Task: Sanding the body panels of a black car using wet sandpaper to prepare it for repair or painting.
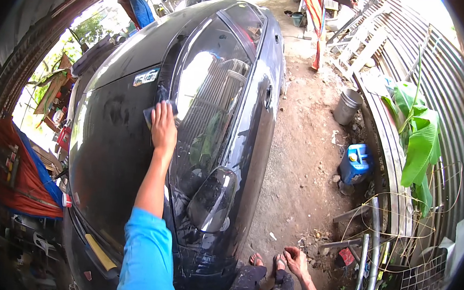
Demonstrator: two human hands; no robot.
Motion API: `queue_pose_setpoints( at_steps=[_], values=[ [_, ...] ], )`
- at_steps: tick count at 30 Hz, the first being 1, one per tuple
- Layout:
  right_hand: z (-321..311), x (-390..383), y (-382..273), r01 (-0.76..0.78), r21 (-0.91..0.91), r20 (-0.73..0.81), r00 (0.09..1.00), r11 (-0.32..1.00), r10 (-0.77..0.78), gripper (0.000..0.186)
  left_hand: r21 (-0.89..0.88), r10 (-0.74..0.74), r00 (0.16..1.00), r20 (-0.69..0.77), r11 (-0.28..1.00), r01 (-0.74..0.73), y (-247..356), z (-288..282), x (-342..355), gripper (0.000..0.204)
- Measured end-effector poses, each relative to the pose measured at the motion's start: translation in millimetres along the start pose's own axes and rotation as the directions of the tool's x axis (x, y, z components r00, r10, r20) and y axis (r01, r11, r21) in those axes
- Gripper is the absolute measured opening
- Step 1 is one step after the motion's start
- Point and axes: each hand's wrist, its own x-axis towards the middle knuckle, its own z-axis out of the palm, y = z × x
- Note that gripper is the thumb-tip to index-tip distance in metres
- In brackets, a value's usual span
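Observation:
A dark, wet car [117,152] fills the left and middle of the view, seen from its front corner. My left hand [163,126] is stretched out over the bonnet near the base of the windscreen [215,78] and presses a dark cloth [153,111] flat against the paint. The arm wears a bright blue sleeve. My right hand [295,260] hangs low beside my leg, fingers loosely apart, holding nothing. My bare feet [266,261] stand on the dirt beside the car's front wing, close to the headlight [212,198].
Bare dirt ground [302,150] runs along the car's right side. A metal bucket [348,106] and a blue jerrycan [355,163] stand by a corrugated metal wall [454,86] with banana leaves. Pipes and wire mesh [417,285] lie at the lower right. Red and blue tarps are at the left.

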Motion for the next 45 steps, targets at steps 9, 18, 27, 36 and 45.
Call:
queue_pose_setpoints(
  at_steps=[9,18,27,36,45],
  values=[
    [-5.0,-4.7,2.6,-0.005,0.076,-0.072,0.997,0.997,0.010,0.022,-0.132,-0.002,1.000,0.013,0.991,0.003,19.3,-20.4,-83.4,0.050],
    [-4.8,4.3,4.4,-0.011,0.026,-0.095,0.995,1.000,0.014,0.025,-0.145,-0.007,1.000,-0.011,0.989,0.005,21.4,-5.9,-76.6,0.051],
    [9.9,15.0,-3.2,0.072,-0.025,0.050,0.996,0.997,-0.071,0.022,0.003,-0.067,0.998,0.002,0.998,0.067,-6.0,6.6,15.1,0.048],
    [2.9,21.1,34.3,0.023,0.032,0.070,0.997,0.999,-0.025,0.026,-0.156,-0.126,0.992,0.030,0.979,0.129,21.2,-46.8,-111.9,0.049],
    [2.1,25.8,13.4,0.075,-0.024,0.083,0.994,0.997,-0.073,0.026,-0.255,-0.119,0.993,0.024,0.959,0.121,45.3,-65.4,-176.1,0.044]
  ],
)
